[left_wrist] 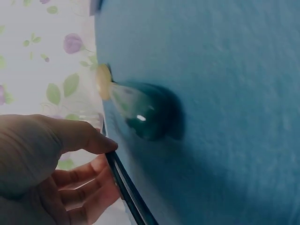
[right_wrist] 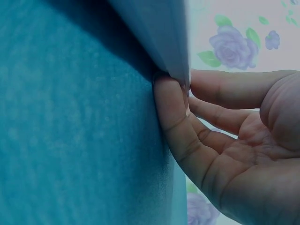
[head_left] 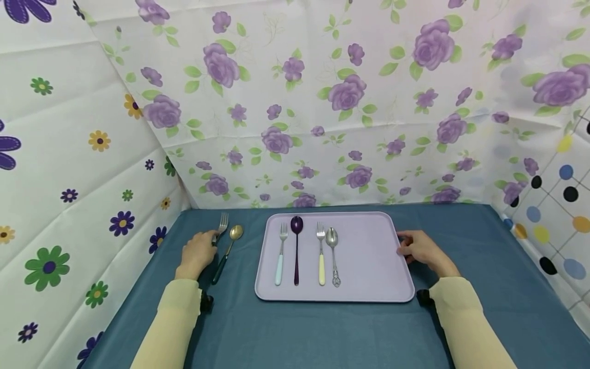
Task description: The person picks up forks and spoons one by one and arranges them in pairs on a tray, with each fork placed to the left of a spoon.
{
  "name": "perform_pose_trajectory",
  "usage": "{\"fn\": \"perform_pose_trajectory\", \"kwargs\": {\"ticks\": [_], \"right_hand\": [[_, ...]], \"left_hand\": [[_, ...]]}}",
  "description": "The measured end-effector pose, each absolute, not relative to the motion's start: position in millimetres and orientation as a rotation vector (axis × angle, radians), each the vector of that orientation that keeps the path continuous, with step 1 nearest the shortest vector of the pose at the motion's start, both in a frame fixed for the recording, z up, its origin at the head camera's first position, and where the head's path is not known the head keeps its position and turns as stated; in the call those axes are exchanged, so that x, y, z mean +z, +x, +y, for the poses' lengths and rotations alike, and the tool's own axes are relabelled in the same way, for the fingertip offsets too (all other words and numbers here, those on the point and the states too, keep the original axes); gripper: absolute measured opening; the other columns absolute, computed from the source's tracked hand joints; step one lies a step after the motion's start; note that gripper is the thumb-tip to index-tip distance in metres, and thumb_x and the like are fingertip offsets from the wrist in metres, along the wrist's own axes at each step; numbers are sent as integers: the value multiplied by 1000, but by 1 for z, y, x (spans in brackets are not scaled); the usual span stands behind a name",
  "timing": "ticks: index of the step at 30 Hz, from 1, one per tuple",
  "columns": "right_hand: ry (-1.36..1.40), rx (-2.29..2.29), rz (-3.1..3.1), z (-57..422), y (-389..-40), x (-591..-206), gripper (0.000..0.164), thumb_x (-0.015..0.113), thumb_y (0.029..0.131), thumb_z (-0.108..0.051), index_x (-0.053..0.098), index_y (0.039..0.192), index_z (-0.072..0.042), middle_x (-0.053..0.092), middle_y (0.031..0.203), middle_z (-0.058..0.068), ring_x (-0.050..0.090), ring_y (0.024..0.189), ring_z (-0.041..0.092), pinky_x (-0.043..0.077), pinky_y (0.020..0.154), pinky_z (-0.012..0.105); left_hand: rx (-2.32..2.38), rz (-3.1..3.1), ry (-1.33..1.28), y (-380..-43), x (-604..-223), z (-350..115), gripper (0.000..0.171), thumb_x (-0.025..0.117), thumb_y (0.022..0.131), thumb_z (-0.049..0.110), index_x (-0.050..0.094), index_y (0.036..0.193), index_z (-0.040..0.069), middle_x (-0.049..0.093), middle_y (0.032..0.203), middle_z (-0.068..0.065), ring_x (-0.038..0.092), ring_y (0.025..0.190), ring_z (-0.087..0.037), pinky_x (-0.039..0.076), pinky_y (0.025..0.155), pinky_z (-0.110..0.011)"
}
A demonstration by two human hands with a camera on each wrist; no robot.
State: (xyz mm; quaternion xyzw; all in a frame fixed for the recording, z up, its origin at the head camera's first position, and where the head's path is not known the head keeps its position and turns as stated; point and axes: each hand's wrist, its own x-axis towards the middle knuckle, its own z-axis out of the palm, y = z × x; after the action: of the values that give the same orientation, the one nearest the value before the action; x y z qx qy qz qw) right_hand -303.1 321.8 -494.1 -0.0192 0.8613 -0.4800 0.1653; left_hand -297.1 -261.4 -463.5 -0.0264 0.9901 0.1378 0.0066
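My left hand (head_left: 198,252) pinches a fork (head_left: 223,223) by its dark handle (left_wrist: 129,190), between thumb and fingers. Just right of that hand lies a gold spoon (head_left: 236,232) with a dark green handle (left_wrist: 150,112). At the other side, my right hand (head_left: 423,249) grips the right rim of a lilac tray (head_left: 373,256); in the right wrist view a finger is tucked beneath the tray's edge (right_wrist: 161,37). On the tray lie a fork with a pale blue handle (head_left: 279,269), a dark purple spoon (head_left: 297,225), a fork with a yellow handle (head_left: 321,269) and a silver spoon (head_left: 332,237).
A blue-grey cloth (head_left: 313,333) covers the table. Behind it hangs a white sheet with purple roses (head_left: 276,139). Flowered fabric (head_left: 69,154) closes off the left side, and a dotted sheet (head_left: 553,225) stands along the right.
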Motion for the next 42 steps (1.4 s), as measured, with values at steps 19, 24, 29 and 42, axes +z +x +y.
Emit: {"fn": "perform_pose_trajectory", "kwargs": {"ticks": [19,24,29,42], "right_hand": [[-73,-1412,2429,319,-302,-498,63,63,91,3,32,144,15,56,88,14,61,74,22,58,65,40],[-97,-1428,2440,318,-302,-498,62,63,90,4,34,143,16,55,85,14,61,71,22,58,62,39],[-93,-1418,2450,319,-301,-498,62,63,90,3,34,143,16,56,86,13,61,71,22,57,62,38],[-70,-1410,2442,323,-302,-496,63,64,90,3,34,144,15,55,87,13,60,73,22,58,64,39]], "left_hand": [[665,3087,-25,-293,-431,-215,44,62,93,11,57,136,4,67,102,-18,61,73,-26,49,62,-42],[647,3098,-1,-294,-429,-206,44,63,92,11,58,136,6,68,109,-19,62,72,-29,48,65,-46],[658,3086,71,-292,-433,-199,45,62,92,6,59,136,8,65,76,-10,50,50,-20,36,47,-33],[727,3083,145,-293,-434,-178,45,63,91,5,60,136,10,58,69,-3,45,49,-18,30,46,-30]]}}
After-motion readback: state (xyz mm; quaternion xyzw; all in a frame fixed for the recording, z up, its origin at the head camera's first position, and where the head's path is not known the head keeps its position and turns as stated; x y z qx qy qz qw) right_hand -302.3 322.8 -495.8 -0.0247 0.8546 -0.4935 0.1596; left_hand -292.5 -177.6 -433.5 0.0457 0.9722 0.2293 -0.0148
